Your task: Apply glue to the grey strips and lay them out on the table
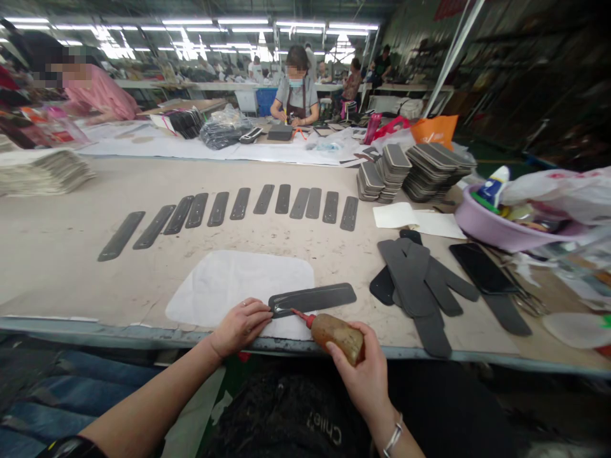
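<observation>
A dark grey flat strip (pixel 312 298) lies on a white sheet (pixel 238 283) at the near edge of the table (pixel 71 254). My left hand (pixel 240 326) pinches the strip's left end, fingers closed on it. My right hand (pixel 360 375) grips a brown squeeze bottle (pixel 338 334) with a red nozzle; the nozzle tip rests near the strip's left end. Beyond the sheet, several similar strips (pixel 238 207) lie side by side in a row across the table.
A loose pile of dark strips (pixel 420 280) and a black phone (pixel 482 267) lie to the right. A purple basin (pixel 496 229) and stacked grey pieces (pixel 415 168) stand further right. A paper stack (pixel 42 172) sits at left. Other people work at far tables.
</observation>
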